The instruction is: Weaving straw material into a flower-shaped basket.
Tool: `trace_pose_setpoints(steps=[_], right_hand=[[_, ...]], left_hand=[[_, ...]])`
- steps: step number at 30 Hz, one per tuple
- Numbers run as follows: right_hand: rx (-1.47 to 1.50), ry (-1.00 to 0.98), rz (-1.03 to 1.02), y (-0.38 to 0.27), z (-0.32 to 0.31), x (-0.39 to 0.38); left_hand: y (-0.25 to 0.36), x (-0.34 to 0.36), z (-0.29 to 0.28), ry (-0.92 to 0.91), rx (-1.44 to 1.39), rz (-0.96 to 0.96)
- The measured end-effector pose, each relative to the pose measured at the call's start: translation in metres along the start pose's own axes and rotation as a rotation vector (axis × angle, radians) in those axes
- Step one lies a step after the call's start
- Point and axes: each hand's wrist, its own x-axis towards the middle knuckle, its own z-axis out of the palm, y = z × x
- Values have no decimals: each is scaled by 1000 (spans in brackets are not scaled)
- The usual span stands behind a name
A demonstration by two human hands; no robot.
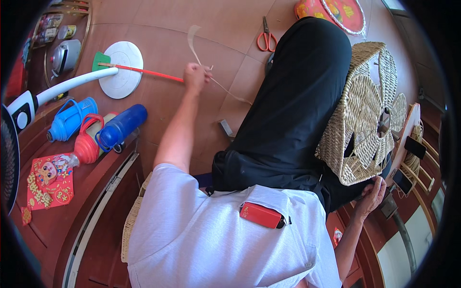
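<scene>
The left hand pinches a pale fibre strip; the right hand curls at the lower edge of a woven basket resting against the black trousers. Whether it grips, I cannot tell. A hard tug could snap the strip (it looks thin).

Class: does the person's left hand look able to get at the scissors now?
Probably yes: the scissors lie uncovered beside the knee, on the same side as the left hand, which however holds a pale strip.
</scene>
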Motion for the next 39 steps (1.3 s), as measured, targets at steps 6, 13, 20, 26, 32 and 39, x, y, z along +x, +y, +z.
trace_pose_setpoints(steps=[6, 13, 20, 26, 32, 39], right_hand=[[98, -50, -23, 17, 8, 10], [134, 22, 1, 11, 9, -5], [186, -14, 35, -18, 36, -8], [422, 6, 17, -2, 23, -20], [505, 20, -32, 7, 30, -24], [618, 100, 46, 23, 23, -29]], left_hand=[[92, 57, -83, 126, -313, 225], [178, 58, -84, 115, -325, 377], [229, 63, -101, -209, -498, 259], [331, -60, -25, -486, -511, 449], [385, -141, 36, -746, -482, 613], [398, -195, 70, -769, -522, 709]])
